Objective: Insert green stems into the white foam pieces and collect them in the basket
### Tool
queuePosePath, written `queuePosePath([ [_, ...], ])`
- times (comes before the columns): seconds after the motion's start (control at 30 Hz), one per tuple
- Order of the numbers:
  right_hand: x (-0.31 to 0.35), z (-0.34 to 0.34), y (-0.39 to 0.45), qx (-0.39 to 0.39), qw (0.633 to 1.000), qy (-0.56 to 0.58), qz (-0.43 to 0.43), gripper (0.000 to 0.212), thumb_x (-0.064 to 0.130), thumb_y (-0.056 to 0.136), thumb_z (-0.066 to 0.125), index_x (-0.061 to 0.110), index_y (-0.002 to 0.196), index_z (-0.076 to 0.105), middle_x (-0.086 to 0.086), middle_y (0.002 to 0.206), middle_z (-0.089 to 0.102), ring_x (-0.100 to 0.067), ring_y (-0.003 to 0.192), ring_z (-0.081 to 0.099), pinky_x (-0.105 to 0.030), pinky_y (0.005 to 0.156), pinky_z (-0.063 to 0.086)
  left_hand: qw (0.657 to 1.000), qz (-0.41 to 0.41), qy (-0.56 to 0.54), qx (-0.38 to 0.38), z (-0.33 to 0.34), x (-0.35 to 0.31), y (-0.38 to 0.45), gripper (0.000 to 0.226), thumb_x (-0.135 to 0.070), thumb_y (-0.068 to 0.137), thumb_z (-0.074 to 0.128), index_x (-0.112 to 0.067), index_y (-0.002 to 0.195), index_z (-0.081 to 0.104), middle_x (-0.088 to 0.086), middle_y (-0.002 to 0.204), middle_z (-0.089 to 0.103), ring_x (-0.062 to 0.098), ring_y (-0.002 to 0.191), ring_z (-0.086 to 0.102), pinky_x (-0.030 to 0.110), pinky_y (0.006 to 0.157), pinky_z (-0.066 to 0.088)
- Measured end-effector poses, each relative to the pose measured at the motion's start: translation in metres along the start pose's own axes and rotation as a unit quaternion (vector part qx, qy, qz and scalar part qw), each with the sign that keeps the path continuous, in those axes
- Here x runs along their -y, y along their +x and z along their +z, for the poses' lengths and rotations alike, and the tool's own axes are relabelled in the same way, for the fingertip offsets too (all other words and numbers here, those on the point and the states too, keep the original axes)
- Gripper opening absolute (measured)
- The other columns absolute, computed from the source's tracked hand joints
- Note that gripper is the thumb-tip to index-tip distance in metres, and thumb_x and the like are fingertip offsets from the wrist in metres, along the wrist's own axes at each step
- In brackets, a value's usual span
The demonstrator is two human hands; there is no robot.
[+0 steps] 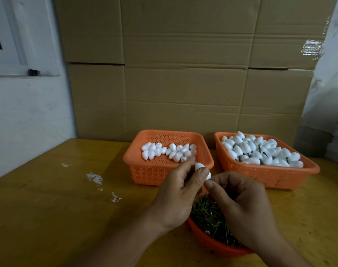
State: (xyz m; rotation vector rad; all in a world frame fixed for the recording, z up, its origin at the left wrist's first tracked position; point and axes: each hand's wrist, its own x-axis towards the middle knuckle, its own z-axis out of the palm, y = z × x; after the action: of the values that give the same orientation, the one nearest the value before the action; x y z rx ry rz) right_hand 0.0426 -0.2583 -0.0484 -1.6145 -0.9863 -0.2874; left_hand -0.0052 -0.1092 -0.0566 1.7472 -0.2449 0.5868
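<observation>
Above the near edge of the table (48, 218), your left hand (175, 197) pinches a white foam piece (201, 169); your right hand (241, 207) is pinched at its base, the stem hidden. Push straight along the piece's axis, then drop it in the right basket (270, 176).

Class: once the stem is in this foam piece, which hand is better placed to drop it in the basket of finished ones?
Left hand: it already pinches the foam piece. The finished basket lies to the right, though.
</observation>
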Motion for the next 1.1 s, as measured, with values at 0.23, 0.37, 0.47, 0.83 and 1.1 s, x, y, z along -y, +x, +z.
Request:
queuePosePath([
  [0.23, 0.0020, -0.0020, 0.0025, 0.018, 0.998, 0.067, 0.011, 0.010, 0.024, 0.087, 0.066, 0.028, 0.083, 0.074, 0.007, 0.072, 0.075, 0.000, 0.060, 0.069, -0.007, 0.055, 0.048, 0.999, -0.002, -0.031, -0.008, 0.0008, 0.0011, -0.0008, 0.036, -0.040, 0.099, 0.057, -0.009, 0.116, 0.063, -0.012, 0.068, 0.060, 0.004, 0.062, 0.053, 0.018, 0.057, 0.044],
  [0.37, 0.0034, -0.0017, 0.0029, 0.030, 0.994, 0.099, 0.018, 0.013, 0.019, 0.089, 0.065, 0.025, 0.082, 0.075, 0.001, 0.073, 0.076, -0.005, 0.062, 0.071, -0.009, 0.058, 0.051, 0.999, -0.007, -0.032, -0.009, 0.0020, 0.0016, -0.0002, 0.026, -0.047, 0.097, 0.056, -0.023, 0.094, 0.066, -0.008, 0.067, 0.058, 0.008, 0.061, 0.053, 0.022, 0.056, 0.044],
  [0.47, 0.0048, -0.0011, 0.0036, 0.029, 0.993, 0.114, 0.025, 0.013, 0.017, 0.086, 0.065, 0.024, 0.082, 0.075, 0.001, 0.072, 0.076, -0.002, 0.060, 0.070, -0.009, 0.057, 0.051, 0.999, -0.008, -0.037, -0.010, 0.0020, 0.0029, 0.0006, 0.028, -0.047, 0.096, 0.057, -0.021, 0.096, 0.066, -0.009, 0.066, 0.057, 0.007, 0.060, 0.053, 0.021, 0.056, 0.044],
  [0.83, 0.0095, -0.0026, 0.0050, 0.023, 0.978, 0.190, 0.087, 0.012, 0.016, 0.081, 0.065, 0.009, 0.077, 0.073, -0.010, 0.066, 0.073, -0.004, 0.052, 0.066, -0.011, 0.052, 0.050, 0.998, 0.002, -0.065, 0.013, 0.0016, 0.0021, 0.0004, 0.018, -0.042, 0.099, 0.058, -0.025, 0.100, 0.064, -0.010, 0.067, 0.055, 0.006, 0.056, 0.050, 0.018, 0.052, 0.042],
  [1.1, 0.0016, -0.0096, 0.0086, -0.011, 0.970, 0.181, 0.164, 0.013, 0.026, 0.077, 0.069, 0.014, 0.078, 0.075, 0.000, 0.060, 0.063, -0.007, 0.054, 0.053, -0.018, 0.051, 0.044, 0.996, -0.018, -0.087, 0.020, 0.0015, 0.0028, -0.0026, 0.047, -0.042, 0.091, 0.066, -0.036, 0.133, 0.046, -0.007, 0.081, 0.063, 0.006, 0.055, 0.050, 0.019, 0.050, 0.040],
])
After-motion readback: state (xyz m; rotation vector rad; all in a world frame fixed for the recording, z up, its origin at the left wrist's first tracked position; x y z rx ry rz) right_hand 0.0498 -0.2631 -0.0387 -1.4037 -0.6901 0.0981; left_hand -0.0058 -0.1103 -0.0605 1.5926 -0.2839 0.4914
